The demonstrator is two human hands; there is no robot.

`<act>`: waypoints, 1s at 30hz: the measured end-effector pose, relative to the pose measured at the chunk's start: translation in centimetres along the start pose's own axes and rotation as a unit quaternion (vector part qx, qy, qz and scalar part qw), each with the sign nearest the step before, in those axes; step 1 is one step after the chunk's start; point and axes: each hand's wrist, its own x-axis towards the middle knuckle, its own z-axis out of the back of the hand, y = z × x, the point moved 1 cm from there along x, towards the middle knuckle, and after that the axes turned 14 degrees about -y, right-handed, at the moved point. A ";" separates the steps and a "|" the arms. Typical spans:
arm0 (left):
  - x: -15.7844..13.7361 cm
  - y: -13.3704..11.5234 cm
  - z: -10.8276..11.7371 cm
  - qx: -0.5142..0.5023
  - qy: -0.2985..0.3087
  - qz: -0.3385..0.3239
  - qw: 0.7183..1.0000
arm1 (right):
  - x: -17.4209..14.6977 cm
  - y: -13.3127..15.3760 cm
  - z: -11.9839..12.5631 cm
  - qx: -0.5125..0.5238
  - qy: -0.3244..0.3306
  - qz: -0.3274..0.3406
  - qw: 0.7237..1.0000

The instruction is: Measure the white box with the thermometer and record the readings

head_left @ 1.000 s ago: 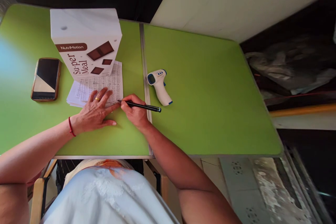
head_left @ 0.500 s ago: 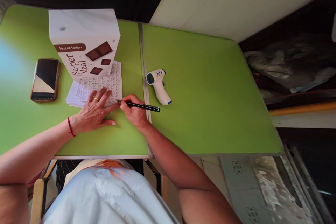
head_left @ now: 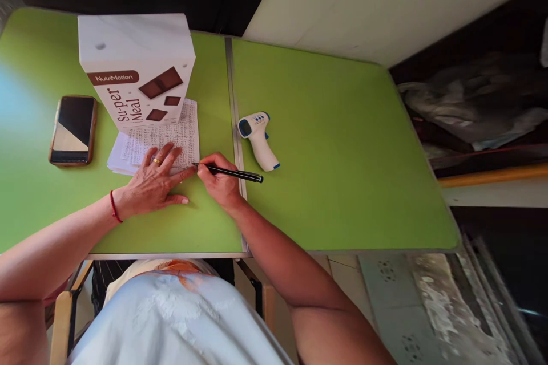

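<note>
Sheets of paper covered in handwriting [head_left: 188,128] lie stacked on the green table, partly hidden by a white box and my hand. My left hand [head_left: 156,185] rests flat across their lower edge, fingers spread, a ring on one finger. In my right hand [head_left: 220,182] a black pen [head_left: 235,172] is pinched between thumb and fingers, its tip at the lower right corner of the paper, close to my left index finger. The white "Su-per Meal" box [head_left: 141,85] stands upright over the upper part of the sheets.
Left of the box lies a phone [head_left: 73,130] in a brown case. A white infrared thermometer [head_left: 259,141] lies right of the metal seam [head_left: 233,85] in the green table [head_left: 351,154]. Chair armrests flank my body below the table's front edge.
The pen's rear end has shifted very slightly to the right. My left hand, the paper and the box stay where they were, apart from a tiny shift of the camera.
</note>
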 end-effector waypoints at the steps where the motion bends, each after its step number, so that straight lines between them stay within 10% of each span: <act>1: 0.0 0.0 0.0 -0.003 -0.003 0.000 1.000 | 0.0 0.0 0.0 0.004 0.000 0.003 1.000; 30: 0.2 0.1 0.2 0.004 0.010 -0.007 1.000 | 0.2 0.0 0.3 -0.005 -0.006 -0.033 0.999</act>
